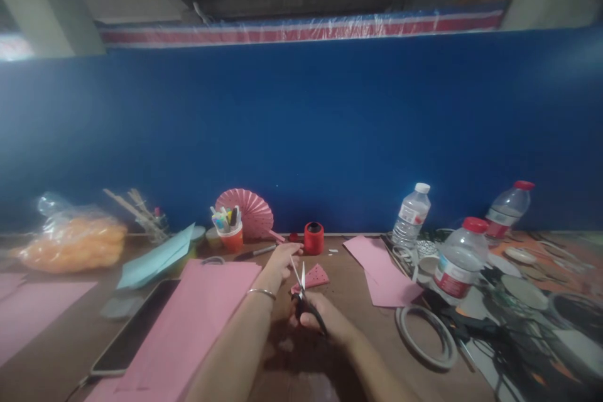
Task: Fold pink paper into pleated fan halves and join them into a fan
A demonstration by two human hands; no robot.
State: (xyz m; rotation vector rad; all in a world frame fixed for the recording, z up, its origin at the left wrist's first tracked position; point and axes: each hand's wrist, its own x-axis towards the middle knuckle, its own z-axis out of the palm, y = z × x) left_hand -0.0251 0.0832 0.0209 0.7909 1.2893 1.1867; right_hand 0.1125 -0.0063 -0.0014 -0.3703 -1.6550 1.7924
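My right hand [325,317] is wrapped round the dark handles of a pair of scissors [303,282], whose blades stand apart and point away from me. Just beyond the blades, my left hand [283,257], with a bangle at the wrist, reaches forward with fingers stretched out. Its fingertips are close to a small red round piece [294,237]; whether they touch it I cannot tell. A folded pink paper wedge with dark dots [316,277] lies on the table beside and partly behind the scissors. A red round container with a dark top [313,239] stands behind it.
Pink sheets [202,308] and a dark tablet-like device [139,326] lie left. A pleated pink fan [254,210] stands behind a cup of pens [232,239]. On the right are pink paper [384,273], a tape roll [426,336], bottles [459,260] and clutter.
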